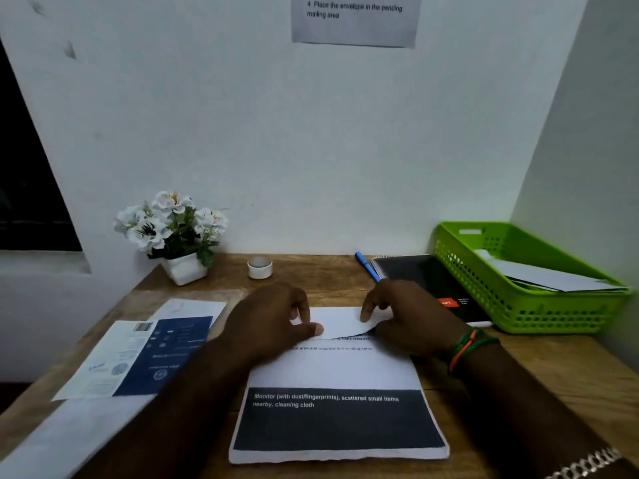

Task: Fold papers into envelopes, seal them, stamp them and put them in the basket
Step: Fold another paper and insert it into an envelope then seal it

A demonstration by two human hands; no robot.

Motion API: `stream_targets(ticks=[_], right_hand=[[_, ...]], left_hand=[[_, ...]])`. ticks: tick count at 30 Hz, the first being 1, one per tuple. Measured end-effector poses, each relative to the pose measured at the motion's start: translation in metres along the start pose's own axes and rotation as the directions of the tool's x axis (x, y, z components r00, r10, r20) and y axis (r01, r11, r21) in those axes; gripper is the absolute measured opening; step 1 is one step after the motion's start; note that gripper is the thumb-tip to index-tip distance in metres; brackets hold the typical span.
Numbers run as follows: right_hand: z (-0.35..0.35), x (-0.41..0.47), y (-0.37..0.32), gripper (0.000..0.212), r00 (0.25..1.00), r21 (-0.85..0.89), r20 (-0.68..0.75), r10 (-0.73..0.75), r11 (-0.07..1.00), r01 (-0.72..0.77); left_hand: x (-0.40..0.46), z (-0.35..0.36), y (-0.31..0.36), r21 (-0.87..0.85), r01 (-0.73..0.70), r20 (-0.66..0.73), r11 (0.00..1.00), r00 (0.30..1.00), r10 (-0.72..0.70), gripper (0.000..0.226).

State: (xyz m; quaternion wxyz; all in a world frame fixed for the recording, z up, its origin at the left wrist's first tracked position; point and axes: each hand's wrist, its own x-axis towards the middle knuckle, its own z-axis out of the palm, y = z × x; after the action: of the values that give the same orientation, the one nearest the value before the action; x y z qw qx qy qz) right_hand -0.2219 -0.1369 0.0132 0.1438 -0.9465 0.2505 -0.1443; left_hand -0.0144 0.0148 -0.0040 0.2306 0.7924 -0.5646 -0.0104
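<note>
Printed sheet (337,371) flat on the wooden desk (553,382), directly in front, dark printed band nearest the body, far edge folded back toward the middle and not yet creased flat. Left hand (273,319) curled over the left end of that flap, thumb pressing down on the folded edge. Right hand (408,316) on the right end, forefinger tip down on the white flap, corner there lifted slightly; grip on the paper looks like a light pinch, though the underside fingers hidden.

Judged step: first fold of the letter. To do well: line up the flap's side edges with the sheet's sides before pressing; hold one end pinned with the left thumb, then run the right fingers along the fold outward for a sharp, straight crease. Raised right corner likely to skew the fold if pressed as is; flatten and square first.

Green basket (518,305) at the right rear, white envelopes or papers already inside. Black notebook (425,281) and blue pen (366,266) just beside it. Small white round pot (260,267) and potted white flowers (173,233) against the wall. Blue-and-white printed papers (138,354) to the left.
</note>
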Motion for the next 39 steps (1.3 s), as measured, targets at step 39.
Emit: stream_targets(ticks=[39], right_hand=[[-0.001,-0.003,-0.004,0.015,0.967,-0.364,-0.151,0.205,0.898,-0.247]], left_hand=[[0.001,-0.01,0.009,0.23,0.203,0.048,0.952,0.974,-0.22,0.04]])
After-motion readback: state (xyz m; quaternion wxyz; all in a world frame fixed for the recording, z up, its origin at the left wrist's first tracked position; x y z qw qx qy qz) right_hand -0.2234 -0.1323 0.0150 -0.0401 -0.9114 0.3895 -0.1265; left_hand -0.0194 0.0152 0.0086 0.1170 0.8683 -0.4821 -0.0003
